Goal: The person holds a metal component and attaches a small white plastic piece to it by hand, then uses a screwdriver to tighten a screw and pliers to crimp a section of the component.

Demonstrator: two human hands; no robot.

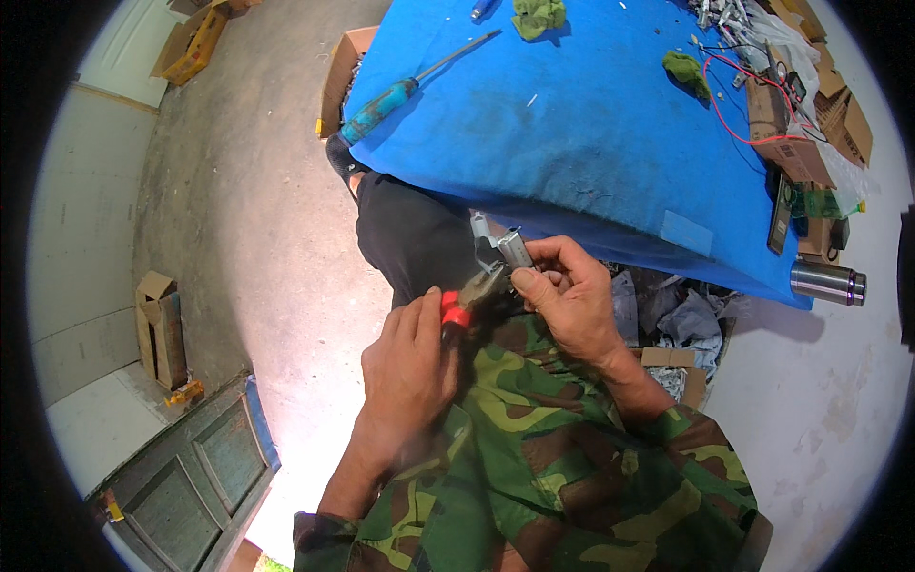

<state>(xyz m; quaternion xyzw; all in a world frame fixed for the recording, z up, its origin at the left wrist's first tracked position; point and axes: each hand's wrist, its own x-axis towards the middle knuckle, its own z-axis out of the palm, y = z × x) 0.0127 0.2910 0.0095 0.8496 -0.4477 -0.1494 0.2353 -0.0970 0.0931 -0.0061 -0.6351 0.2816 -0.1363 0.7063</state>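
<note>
My left hand (410, 355) is closed around the red and black handles of a pair of pliers (479, 289). Opposite it, my right hand (574, 303) pinches a small silvery metal part (516, 250) between thumb and fingers. The pliers' jaws meet the lower end of this part, beside the right thumb; whether they bite on it is too small to tell. Another light grey piece with a dark lower section (482, 234) sticks up just left of the part and seems joined to it. Both hands are above my lap, just short of the table's near edge.
A blue-covered table (572, 124) bears a large screwdriver (381, 110), green rags (684, 71) and red and black wires (713, 100). At its right corner lies a steel cylinder (827, 283). Plastic bags (688, 324) sit below, and a cardboard box (345, 71) stands by the left edge.
</note>
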